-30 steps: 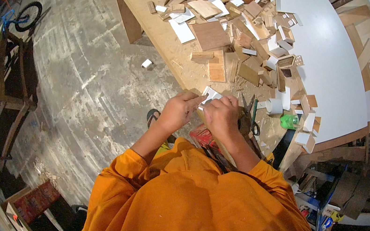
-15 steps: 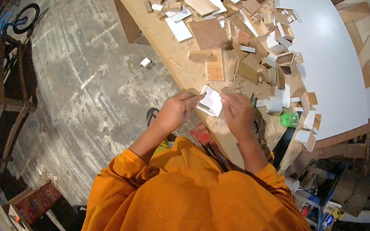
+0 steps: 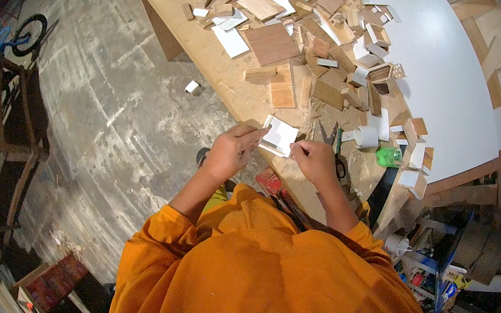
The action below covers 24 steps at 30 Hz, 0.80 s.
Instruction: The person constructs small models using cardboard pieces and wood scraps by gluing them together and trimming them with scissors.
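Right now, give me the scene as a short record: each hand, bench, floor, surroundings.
Left hand: holds white panel by its left edge
Right hand: at the panel's lower right corner, grip unclear
Bench: wood offcuts beyond the hands; green plastic container, white cylinder to the right
Floor: small white block
Upper left: blue bicycle, partly visible

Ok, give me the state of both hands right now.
Left hand: closed, holding the white piece at its left edge.
Right hand: fingers curled closed at its right corner; grip can't be told.
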Each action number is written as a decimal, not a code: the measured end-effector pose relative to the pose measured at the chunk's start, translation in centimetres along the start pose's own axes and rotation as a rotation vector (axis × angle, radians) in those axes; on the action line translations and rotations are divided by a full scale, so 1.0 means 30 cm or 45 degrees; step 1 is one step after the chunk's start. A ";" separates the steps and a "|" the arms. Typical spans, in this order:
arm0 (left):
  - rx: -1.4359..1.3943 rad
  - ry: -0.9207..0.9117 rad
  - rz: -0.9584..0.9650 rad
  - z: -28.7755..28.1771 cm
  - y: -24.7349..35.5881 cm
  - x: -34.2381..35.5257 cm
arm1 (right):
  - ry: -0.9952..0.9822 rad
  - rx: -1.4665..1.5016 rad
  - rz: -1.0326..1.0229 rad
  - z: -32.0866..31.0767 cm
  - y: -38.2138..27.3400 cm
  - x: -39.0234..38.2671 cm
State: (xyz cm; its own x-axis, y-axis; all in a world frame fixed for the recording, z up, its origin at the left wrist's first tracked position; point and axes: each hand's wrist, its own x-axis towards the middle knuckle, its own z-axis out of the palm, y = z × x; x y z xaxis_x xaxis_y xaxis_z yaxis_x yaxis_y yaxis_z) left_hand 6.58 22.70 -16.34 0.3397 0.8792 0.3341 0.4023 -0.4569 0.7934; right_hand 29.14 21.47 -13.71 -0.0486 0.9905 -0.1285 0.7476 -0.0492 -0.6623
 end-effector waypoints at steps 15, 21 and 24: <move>0.016 0.019 -0.007 0.011 -0.011 -0.007 | 0.016 -0.257 -0.071 0.011 -0.072 0.018; -0.002 0.013 -0.001 0.017 -0.024 -0.010 | 0.061 -0.228 -0.097 0.021 -0.064 0.016; 0.004 -0.001 -0.037 0.022 -0.041 -0.023 | 0.024 -0.127 -0.043 0.015 -0.062 0.011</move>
State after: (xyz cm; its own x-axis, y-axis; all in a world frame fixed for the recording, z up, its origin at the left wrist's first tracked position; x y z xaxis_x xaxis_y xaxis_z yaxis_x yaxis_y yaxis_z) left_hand 6.42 22.55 -17.88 0.3287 0.8920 0.3104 0.4148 -0.4316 0.8010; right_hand 27.44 21.84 -12.85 -0.0633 0.9937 -0.0925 0.8082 -0.0033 -0.5889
